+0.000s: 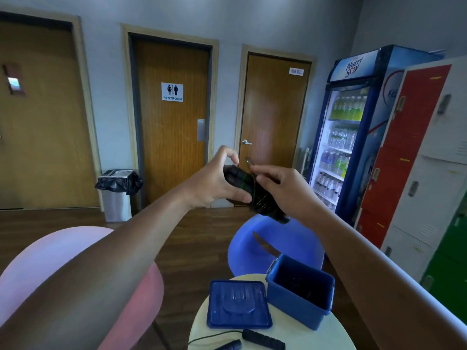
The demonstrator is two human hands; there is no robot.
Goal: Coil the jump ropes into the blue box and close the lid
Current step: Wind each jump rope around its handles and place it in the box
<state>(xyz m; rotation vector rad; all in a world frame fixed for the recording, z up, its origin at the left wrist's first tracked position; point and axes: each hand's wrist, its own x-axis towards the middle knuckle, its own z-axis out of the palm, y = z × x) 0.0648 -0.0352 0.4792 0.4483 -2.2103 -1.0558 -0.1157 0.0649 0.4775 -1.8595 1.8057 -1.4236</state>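
I hold a black jump rope bundle (pixel 255 195) up in the air, its handles side by side and its cord wound round them. My left hand (pixel 217 180) grips the handles from the left. My right hand (pixel 280 188) pinches the thin cord near the top of the bundle. The open blue box (pixel 300 296) stands on the small round table (pixel 202 327) below, with something dark inside. Its blue lid (pixel 238 304) lies flat to the left of it. A second black jump rope (pixel 262 339) lies loose at the table's front edge.
A pink chair (pixel 63 253) stands at the left and a blue chair (pixel 255 246) behind the table. A bin (pixel 117 193), three wooden doors, a drinks fridge (pixel 353 127) and lockers (pixel 417 160) line the walls.
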